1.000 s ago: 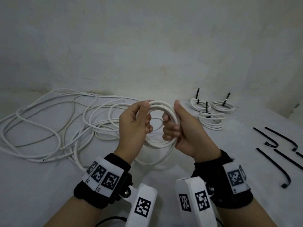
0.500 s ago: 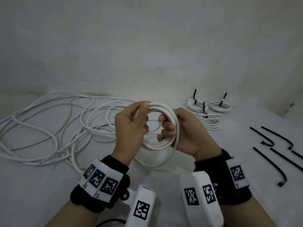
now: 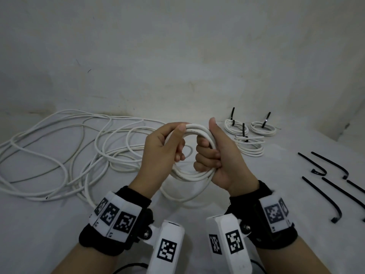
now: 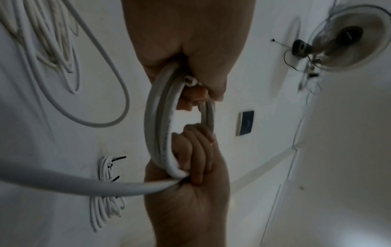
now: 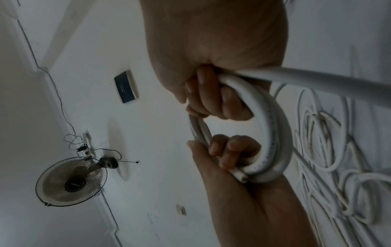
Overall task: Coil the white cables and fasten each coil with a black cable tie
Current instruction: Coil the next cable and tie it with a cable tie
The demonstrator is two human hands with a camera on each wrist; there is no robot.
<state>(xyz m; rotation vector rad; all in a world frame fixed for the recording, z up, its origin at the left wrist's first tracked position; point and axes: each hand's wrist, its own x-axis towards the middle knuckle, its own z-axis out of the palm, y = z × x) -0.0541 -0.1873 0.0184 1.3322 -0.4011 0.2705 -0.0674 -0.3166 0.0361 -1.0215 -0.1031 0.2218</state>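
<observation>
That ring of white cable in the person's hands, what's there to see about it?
The coil is several turns of smooth white round cable, plastic-looking, held upright above the table. The left hand grips its left side, the right hand its right, fingers curled through the middle. A cut end sticks out by the left fingers. One strand trails down from it; no tie is on it yet.

Both hands [image 3: 162, 149] [image 3: 223, 161], fingers [image 3: 205, 155] curled

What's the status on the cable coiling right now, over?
Left hand and right hand both grip the white coil, held above the table. Coil not yet tied; loose cable tail hangs below. Nothing blocking; black cable ties lie at right.
</observation>
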